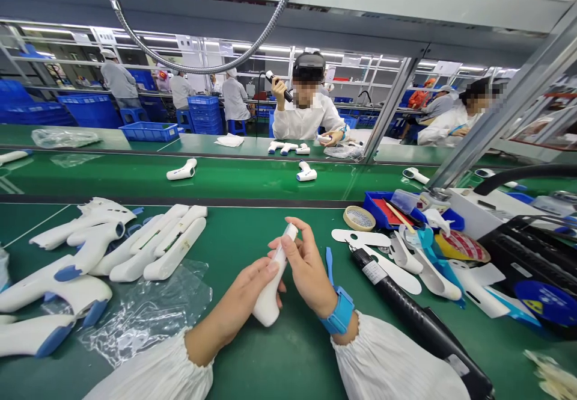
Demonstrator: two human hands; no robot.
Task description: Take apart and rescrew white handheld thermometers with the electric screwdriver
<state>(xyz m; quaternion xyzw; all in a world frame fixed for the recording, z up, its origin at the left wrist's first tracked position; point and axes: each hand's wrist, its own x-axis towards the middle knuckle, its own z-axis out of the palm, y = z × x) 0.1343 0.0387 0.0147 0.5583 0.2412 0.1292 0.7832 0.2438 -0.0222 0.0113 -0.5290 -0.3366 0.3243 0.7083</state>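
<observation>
Between both hands, over the green bench, I hold a white plastic thermometer gun (269, 301), its wide handle end toward me. My left hand (252, 283) is closed around its middle, thumb along the top. My right hand (309, 261), with a blue strap (339, 314) at the wrist, grips the far end between thumb and fingers. To the left lie several white thermometer guns with blue ends (92, 246) and a row of long white casings (175, 249). A clear plastic bag (157, 304) is beside my left forearm.
A black electric screwdriver (396, 304) lies right of my right hand, near loose white shell parts (401, 267), a round tin of small parts (359, 218) and a blue tray (372, 204). Beyond the bench, a green conveyor belt (243, 177) carries thermometer guns. A co-worker (306, 117) sits opposite.
</observation>
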